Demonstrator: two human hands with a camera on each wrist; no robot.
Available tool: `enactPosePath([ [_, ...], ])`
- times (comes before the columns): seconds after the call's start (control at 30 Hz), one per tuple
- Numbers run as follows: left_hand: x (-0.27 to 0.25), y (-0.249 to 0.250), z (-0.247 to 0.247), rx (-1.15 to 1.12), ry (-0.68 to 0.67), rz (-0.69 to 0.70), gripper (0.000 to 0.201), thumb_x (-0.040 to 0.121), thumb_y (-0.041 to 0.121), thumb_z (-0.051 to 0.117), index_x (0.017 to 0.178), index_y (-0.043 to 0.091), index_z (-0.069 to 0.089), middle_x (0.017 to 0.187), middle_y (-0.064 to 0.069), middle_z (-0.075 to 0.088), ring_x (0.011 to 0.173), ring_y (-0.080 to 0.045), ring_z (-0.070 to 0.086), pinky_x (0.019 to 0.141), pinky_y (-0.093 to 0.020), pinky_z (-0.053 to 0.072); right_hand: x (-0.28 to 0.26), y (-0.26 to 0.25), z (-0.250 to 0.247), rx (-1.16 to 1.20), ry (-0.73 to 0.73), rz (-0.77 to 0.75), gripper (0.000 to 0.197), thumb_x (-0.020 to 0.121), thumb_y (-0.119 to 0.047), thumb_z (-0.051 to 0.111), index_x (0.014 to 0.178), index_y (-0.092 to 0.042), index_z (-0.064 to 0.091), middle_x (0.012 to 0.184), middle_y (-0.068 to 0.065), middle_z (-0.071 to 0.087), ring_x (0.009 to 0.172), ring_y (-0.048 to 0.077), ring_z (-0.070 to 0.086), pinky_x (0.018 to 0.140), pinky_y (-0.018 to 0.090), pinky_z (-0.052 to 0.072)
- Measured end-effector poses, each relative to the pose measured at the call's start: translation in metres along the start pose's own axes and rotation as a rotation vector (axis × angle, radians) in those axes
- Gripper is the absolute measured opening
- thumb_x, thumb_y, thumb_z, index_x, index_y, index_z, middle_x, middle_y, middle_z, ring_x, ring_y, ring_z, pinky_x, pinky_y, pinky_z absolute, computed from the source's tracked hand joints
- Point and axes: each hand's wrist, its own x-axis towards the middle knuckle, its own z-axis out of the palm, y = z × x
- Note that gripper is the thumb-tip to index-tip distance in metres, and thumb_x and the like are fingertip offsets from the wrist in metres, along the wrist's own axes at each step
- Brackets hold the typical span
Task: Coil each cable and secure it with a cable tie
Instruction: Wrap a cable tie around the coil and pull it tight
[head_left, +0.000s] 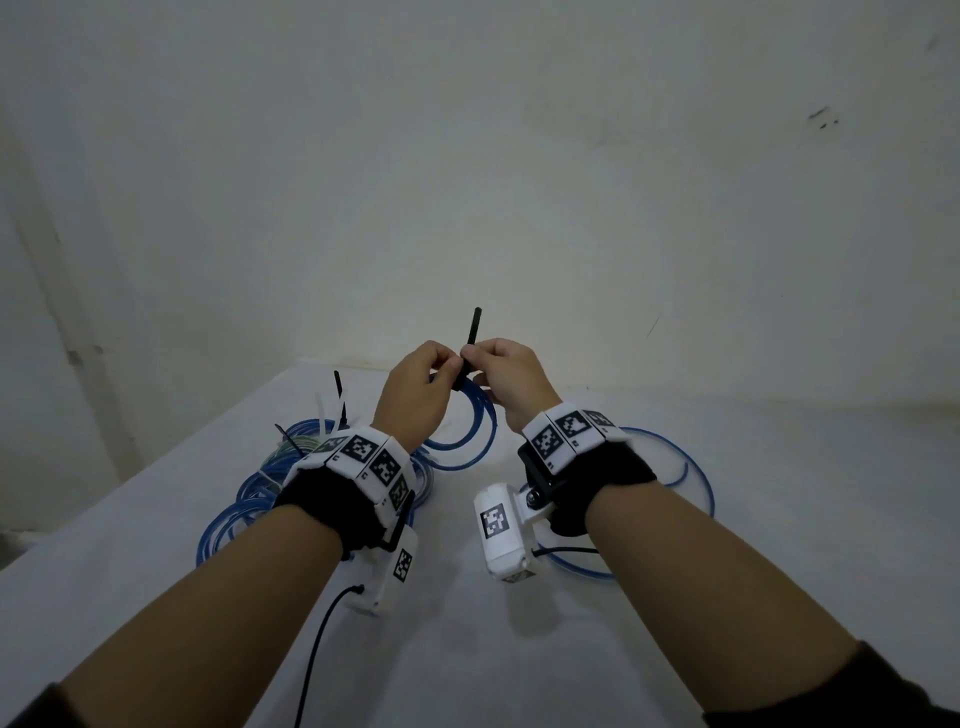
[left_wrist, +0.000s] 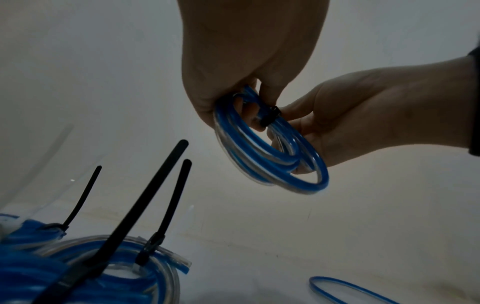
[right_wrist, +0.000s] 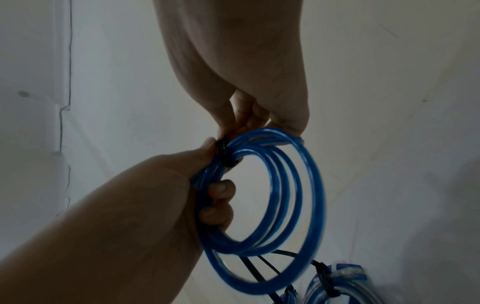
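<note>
both hands on the coil

here the left hand (head_left: 415, 387) and right hand (head_left: 511, 374) hold a blue coil (head_left: 470, 431) up above the white worktop (head_left: 519, 649). the fingers of both pinch the black tie (head_left: 470, 343) wrapped round the coil's top, its tail pointing up. tied coils (head_left: 260, 488) lie to the left; a loose cable (head_left: 696, 478) lies to the right.

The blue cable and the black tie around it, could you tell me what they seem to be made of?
The blue cable looks like glossy, partly clear flexible plastic: highlights run along its smooth coils. The black tie looks like matte, stiff plastic, probably nylon: its free end stands straight up.
</note>
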Motion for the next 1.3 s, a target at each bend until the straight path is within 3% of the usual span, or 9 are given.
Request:
enactPosePath([
  [0.07,0.000,0.002,-0.001,0.006,-0.019,0.025,0.013,0.097,0.019,0.046,0.091,0.014,0.057,0.082,0.007,0.059,0.077,-0.004,0.055,0.065,-0.012,0.037,0.003,-0.001,0.003,-0.026,0.046,-0.001,0.017,0.091,-0.013,0.057,0.074,-0.011,0.057,0.089,0.013,0.062,0.073,0.021,0.056,0.056,0.024,0.048],
  [0.13,0.001,0.003,0.000,0.004,-0.028,0.032,0.013,0.097,0.017,0.045,0.089,0.015,0.055,0.080,0.011,0.057,0.075,0.000,0.053,0.066,-0.013,0.037,0.007,-0.004,0.006,-0.052,0.092,-0.004,0.016,0.089,-0.010,0.059,0.074,-0.010,0.056,0.085,0.012,0.060,0.073,0.020,0.054,0.070,0.033,0.055],
  [0.27,0.001,0.003,0.001,0.030,-0.041,0.026,0.014,0.097,0.017,0.044,0.087,0.014,0.053,0.081,0.006,0.058,0.079,-0.013,0.054,0.070,-0.023,0.040,0.012,-0.006,0.009,-0.072,0.112,0.062,0.020,0.087,-0.009,0.060,0.067,-0.012,0.056,0.070,0.005,0.056,0.079,0.025,0.056,0.087,0.043,0.053],
  [0.4,0.000,-0.002,0.000,0.060,-0.041,-0.023,0.015,0.097,0.020,0.044,0.091,0.011,0.054,0.090,-0.005,0.062,0.086,-0.021,0.056,0.074,-0.029,0.040,0.009,-0.005,0.008,-0.068,0.064,0.120,0.022,0.084,-0.006,0.059,0.062,-0.005,0.055,0.059,0.009,0.052,0.060,0.023,0.051,0.077,0.041,0.051],
  [0.63,-0.003,-0.005,-0.002,-0.005,0.010,-0.092,0.012,0.096,0.020,0.048,0.097,0.009,0.054,0.092,-0.003,0.064,0.088,-0.017,0.060,0.072,-0.019,0.040,0.001,0.006,0.012,0.038,-0.016,0.118,0.021,0.088,-0.012,0.060,0.076,0.005,0.061,0.071,0.016,0.058,0.071,0.029,0.058,0.076,0.041,0.052],
  [0.83,-0.005,-0.002,-0.005,0.031,-0.002,-0.086,0.016,0.095,0.024,0.051,0.093,0.008,0.055,0.091,-0.004,0.064,0.087,-0.018,0.058,0.068,-0.019,0.040,0.001,0.003,0.016,0.061,-0.004,0.126,0.019,0.091,-0.008,0.056,0.075,0.000,0.061,0.079,0.019,0.063,0.073,0.030,0.063,0.079,0.042,0.056],
  [1.03,-0.005,-0.001,-0.009,0.042,-0.018,-0.085,0.013,0.094,0.021,0.053,0.095,0.008,0.057,0.092,-0.004,0.065,0.088,-0.017,0.059,0.075,-0.021,0.039,-0.003,0.000,0.017,0.034,0.005,0.132,0.021,0.086,-0.014,0.062,0.075,0.004,0.064,0.065,0.013,0.058,0.064,0.027,0.058,0.082,0.046,0.054],
  [1.17,-0.008,0.001,-0.008,0.060,-0.083,-0.073,0.010,0.094,0.022,0.052,0.091,0.013,0.055,0.088,0.001,0.063,0.082,-0.010,0.054,0.065,-0.012,0.036,-0.002,-0.001,0.019,-0.029,0.098,0.124,0.032,0.078,-0.004,0.059,0.049,-0.007,0.046,0.049,0.005,0.041,0.056,0.024,0.043,0.067,0.041,0.046],
  [1.3,-0.007,0.002,-0.011,0.045,-0.071,-0.084,0.010,0.094,0.021,0.052,0.094,0.012,0.056,0.090,0.000,0.063,0.082,-0.010,0.055,0.065,-0.010,0.037,-0.003,0.002,0.018,0.015,0.082,0.113,0.024,0.082,-0.005,0.060,0.058,-0.004,0.055,0.056,0.009,0.049,0.057,0.025,0.049,0.068,0.040,0.049],
])
